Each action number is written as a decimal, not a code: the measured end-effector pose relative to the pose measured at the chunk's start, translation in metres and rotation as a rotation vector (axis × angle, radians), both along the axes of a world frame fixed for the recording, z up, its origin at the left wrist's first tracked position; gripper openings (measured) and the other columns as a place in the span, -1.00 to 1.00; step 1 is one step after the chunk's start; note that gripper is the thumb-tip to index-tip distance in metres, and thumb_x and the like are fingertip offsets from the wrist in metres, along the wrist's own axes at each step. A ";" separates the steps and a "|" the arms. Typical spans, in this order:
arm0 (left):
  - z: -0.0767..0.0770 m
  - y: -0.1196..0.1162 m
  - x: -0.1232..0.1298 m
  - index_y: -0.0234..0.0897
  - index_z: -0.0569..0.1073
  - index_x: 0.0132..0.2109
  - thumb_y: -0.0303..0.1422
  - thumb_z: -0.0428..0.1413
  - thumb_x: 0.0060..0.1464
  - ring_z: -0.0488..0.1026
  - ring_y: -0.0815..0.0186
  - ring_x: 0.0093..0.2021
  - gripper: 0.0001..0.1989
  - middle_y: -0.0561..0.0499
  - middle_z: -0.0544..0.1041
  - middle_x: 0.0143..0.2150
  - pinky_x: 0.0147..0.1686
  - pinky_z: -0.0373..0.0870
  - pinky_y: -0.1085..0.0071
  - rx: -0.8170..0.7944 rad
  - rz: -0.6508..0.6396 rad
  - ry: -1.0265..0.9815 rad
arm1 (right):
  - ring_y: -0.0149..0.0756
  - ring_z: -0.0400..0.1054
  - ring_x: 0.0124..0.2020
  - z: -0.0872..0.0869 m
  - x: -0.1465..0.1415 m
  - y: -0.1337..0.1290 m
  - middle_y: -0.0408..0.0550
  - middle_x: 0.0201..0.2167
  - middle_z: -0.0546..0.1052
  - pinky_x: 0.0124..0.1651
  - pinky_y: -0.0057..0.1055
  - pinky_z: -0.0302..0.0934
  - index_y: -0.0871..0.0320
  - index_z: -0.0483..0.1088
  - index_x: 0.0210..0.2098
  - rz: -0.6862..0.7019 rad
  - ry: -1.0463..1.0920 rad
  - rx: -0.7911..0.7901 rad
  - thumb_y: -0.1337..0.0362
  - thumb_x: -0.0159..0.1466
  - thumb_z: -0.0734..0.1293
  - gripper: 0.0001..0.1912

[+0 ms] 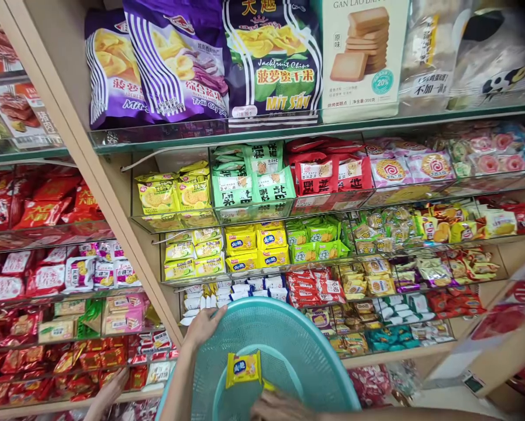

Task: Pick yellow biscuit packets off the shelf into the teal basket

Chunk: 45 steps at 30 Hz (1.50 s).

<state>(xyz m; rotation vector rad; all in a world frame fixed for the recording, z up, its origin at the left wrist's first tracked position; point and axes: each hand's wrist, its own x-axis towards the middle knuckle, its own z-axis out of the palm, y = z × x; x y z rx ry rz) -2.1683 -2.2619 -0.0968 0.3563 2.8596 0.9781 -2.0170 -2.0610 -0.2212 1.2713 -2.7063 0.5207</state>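
Teal basket (319, 356) before shelves (266, 135) | yellow packet (244, 369): lying inside | left hand (204, 326): fingers clamped on far-left rim | right hand (277, 406): over basket, near packet, fingers blurred, cannot tell if pinching

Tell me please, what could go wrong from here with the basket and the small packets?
The blue-green basket might tip if the hand on its rim slips, as I see no other hand on the rim. Its far edge appears close to the white packets, so a push forward could disturb them. The blurred right hand, low in the basket, might squash the yellow packet nearby.
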 end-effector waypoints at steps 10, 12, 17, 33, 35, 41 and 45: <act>0.000 0.003 0.000 -0.26 0.39 -0.51 0.15 -0.17 -0.02 0.41 0.21 -0.38 -0.43 0.03 0.45 -0.51 -0.40 0.19 0.46 -0.003 -0.023 0.023 | -0.29 0.29 -0.33 0.006 -0.011 0.010 -0.17 -0.38 0.48 -0.16 -0.31 0.12 -0.06 0.37 -0.15 0.143 0.395 0.237 0.18 0.18 0.29 -0.78; 0.000 0.001 0.000 -0.26 0.38 -0.51 0.15 -0.17 -0.01 0.40 0.22 -0.39 -0.43 0.03 0.44 -0.52 -0.40 0.18 0.46 -0.010 -0.011 0.029 | -0.30 0.28 -0.37 0.007 -0.011 0.008 -0.17 -0.43 0.46 -0.20 -0.33 0.10 -0.04 0.39 -0.22 0.133 0.418 0.232 0.18 0.20 0.27 -0.85; 0.000 -0.001 0.002 -0.25 0.38 -0.50 0.13 -0.16 -0.01 0.38 0.23 -0.40 -0.45 0.06 0.42 -0.53 -0.40 0.16 0.46 -0.005 0.011 0.015 | -0.30 0.26 -0.48 -0.005 -0.015 -0.010 -0.10 -0.50 0.44 -0.35 -0.34 0.10 0.11 0.39 -0.35 0.040 0.424 0.234 0.16 0.21 0.23 -0.82; 0.002 0.013 -0.001 -0.22 0.18 -0.59 0.15 -0.20 -0.02 0.30 0.28 -0.46 -0.46 0.09 0.30 -0.59 -0.42 0.14 0.46 -0.007 -0.038 0.037 | -0.20 0.33 -0.52 -0.022 -0.032 -0.056 0.01 -0.50 0.48 -0.35 -0.18 0.29 0.26 0.36 -0.21 -0.248 0.526 0.196 0.11 0.16 0.24 -0.65; 0.003 0.015 -0.001 -0.22 0.19 -0.59 0.17 -0.20 -0.03 0.32 0.27 -0.45 -0.45 0.08 0.32 -0.57 -0.41 0.15 0.46 -0.019 -0.042 0.039 | -0.20 0.34 -0.49 -0.021 -0.029 -0.049 0.00 -0.46 0.49 -0.31 -0.15 0.28 0.24 0.32 -0.14 -0.257 0.507 0.185 0.12 0.15 0.25 -0.63; 0.005 0.023 -0.003 -0.23 0.27 -0.56 0.15 -0.19 -0.02 0.34 0.26 -0.41 -0.45 0.06 0.37 -0.52 -0.39 0.17 0.48 -0.044 -0.062 0.041 | -0.09 0.34 -0.30 -0.010 -0.020 -0.034 0.12 -0.30 0.47 -0.15 -0.09 0.24 0.29 0.22 0.00 -0.294 0.380 0.183 0.04 -0.02 0.34 -0.33; 0.006 0.027 -0.002 -0.23 0.24 -0.58 0.14 -0.18 -0.02 0.29 0.31 -0.46 -0.46 0.09 0.31 -0.57 -0.43 0.14 0.49 -0.053 -0.065 0.052 | -0.04 0.30 -0.20 -0.006 -0.017 -0.030 0.19 -0.24 0.46 -0.10 -0.04 0.20 0.30 0.19 0.04 -0.290 0.367 0.155 0.17 0.08 0.27 -0.43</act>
